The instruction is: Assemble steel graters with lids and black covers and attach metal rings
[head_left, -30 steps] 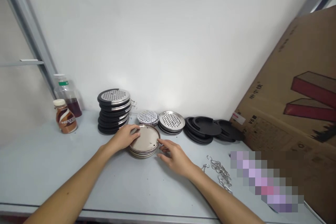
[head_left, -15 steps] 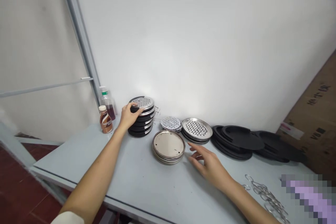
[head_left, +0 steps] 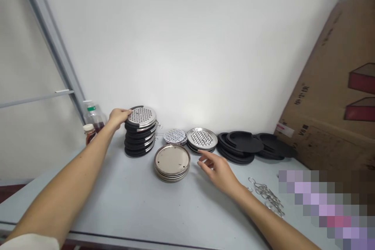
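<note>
My left hand (head_left: 119,118) is closed at the left rim of the top round grater (head_left: 142,116), a perforated metal disc with a black edging. This grater tops a tall stack of black-edged discs (head_left: 137,142) with small rings hanging at the right side. My right hand (head_left: 217,170) hovers over the table, fingers apart and holding nothing. Left of it sits a pile of plain metal discs (head_left: 172,160) with small holes near the rim. Beyond its fingertips are coarse-toothed round grater plates (head_left: 202,139) and smaller perforated discs (head_left: 175,136).
Black round holders (head_left: 244,142) lie stacked toward the back right. A heap of metal rings (head_left: 268,193) rests at the right on the grey table (head_left: 140,211). Two bottles, one clear (head_left: 94,116) and one brown (head_left: 89,133), stand back left. A large cardboard box (head_left: 328,97) leans at the right.
My left hand has shifted from over the top grater's front to its left rim. My right hand stays open near the plain discs. The view has turned right.
</note>
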`<state>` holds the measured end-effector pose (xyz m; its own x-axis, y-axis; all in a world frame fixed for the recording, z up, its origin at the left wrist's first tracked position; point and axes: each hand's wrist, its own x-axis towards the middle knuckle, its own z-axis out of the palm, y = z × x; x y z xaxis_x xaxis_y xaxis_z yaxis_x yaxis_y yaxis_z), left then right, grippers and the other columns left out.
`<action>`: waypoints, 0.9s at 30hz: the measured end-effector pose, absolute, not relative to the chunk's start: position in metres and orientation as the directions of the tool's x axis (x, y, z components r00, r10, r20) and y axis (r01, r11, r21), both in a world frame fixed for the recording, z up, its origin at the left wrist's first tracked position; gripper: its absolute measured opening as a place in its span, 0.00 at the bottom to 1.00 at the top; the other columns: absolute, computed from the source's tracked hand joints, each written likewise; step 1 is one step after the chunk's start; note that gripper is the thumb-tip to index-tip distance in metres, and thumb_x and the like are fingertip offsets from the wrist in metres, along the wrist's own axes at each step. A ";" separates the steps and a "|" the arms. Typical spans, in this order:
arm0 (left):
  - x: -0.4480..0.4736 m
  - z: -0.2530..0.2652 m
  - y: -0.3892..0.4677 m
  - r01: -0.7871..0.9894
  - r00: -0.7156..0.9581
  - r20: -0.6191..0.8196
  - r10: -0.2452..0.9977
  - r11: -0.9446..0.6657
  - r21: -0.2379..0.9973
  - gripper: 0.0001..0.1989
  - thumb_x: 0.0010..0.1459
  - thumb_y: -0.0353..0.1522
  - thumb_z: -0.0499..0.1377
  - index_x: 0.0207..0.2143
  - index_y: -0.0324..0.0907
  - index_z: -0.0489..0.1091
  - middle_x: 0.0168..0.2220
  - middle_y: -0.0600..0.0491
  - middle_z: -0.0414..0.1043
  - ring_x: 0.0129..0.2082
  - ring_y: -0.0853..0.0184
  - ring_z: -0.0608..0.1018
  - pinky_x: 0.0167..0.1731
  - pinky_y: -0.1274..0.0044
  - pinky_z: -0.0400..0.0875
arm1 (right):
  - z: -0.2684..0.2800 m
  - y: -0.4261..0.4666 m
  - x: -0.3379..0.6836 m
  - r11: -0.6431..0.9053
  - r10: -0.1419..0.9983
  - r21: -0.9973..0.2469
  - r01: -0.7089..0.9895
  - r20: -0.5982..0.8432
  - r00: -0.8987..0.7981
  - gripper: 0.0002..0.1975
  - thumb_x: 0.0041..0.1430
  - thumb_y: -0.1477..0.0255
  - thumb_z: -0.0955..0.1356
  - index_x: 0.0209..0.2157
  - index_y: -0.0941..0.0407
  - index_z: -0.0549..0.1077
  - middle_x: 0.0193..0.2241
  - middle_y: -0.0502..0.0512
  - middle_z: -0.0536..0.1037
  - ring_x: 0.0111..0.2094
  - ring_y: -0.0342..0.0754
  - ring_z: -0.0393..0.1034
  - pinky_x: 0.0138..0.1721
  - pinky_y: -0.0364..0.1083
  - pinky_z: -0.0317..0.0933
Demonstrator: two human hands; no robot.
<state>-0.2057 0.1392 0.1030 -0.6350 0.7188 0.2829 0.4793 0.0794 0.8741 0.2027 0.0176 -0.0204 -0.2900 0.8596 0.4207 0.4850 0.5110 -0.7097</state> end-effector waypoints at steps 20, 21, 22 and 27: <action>0.030 0.051 0.000 -0.020 -0.026 0.088 0.996 -0.089 0.996 0.18 0.57 0.39 0.59 0.49 0.44 0.64 0.37 0.50 0.74 0.33 0.63 0.78 0.30 0.73 0.74 | 0.028 0.021 0.257 -0.056 0.965 -0.989 -0.140 -0.018 -0.261 0.26 0.43 0.67 0.78 0.45 0.58 0.74 0.38 0.58 0.78 0.34 0.48 0.75 0.26 0.41 0.68; 0.031 0.041 -0.013 -0.067 0.015 0.041 0.999 -0.040 0.997 0.20 0.56 0.39 0.60 0.50 0.46 0.63 0.37 0.51 0.74 0.33 0.64 0.78 0.28 0.75 0.74 | 0.026 0.023 0.261 -0.081 0.949 -0.991 -0.104 -0.045 -0.313 0.24 0.42 0.68 0.79 0.42 0.60 0.75 0.35 0.58 0.79 0.32 0.46 0.74 0.27 0.41 0.67; 0.031 0.033 -0.026 -0.093 0.062 -0.010 0.998 0.016 0.996 0.21 0.56 0.39 0.61 0.51 0.48 0.63 0.36 0.52 0.73 0.33 0.64 0.77 0.27 0.76 0.73 | 0.025 0.025 0.264 -0.102 0.928 -0.992 -0.075 -0.068 -0.366 0.22 0.42 0.69 0.79 0.39 0.61 0.76 0.33 0.58 0.80 0.30 0.46 0.74 0.28 0.41 0.68; 0.018 0.000 -0.072 -0.114 0.161 -0.136 0.977 0.156 0.981 0.19 0.54 0.41 0.63 0.47 0.51 0.65 0.41 0.55 0.69 0.35 0.67 0.75 0.29 0.76 0.76 | 0.014 0.032 0.263 -0.175 0.813 -0.984 0.040 -0.167 -0.558 0.19 0.43 0.67 0.78 0.36 0.63 0.78 0.31 0.58 0.82 0.30 0.48 0.77 0.32 0.45 0.70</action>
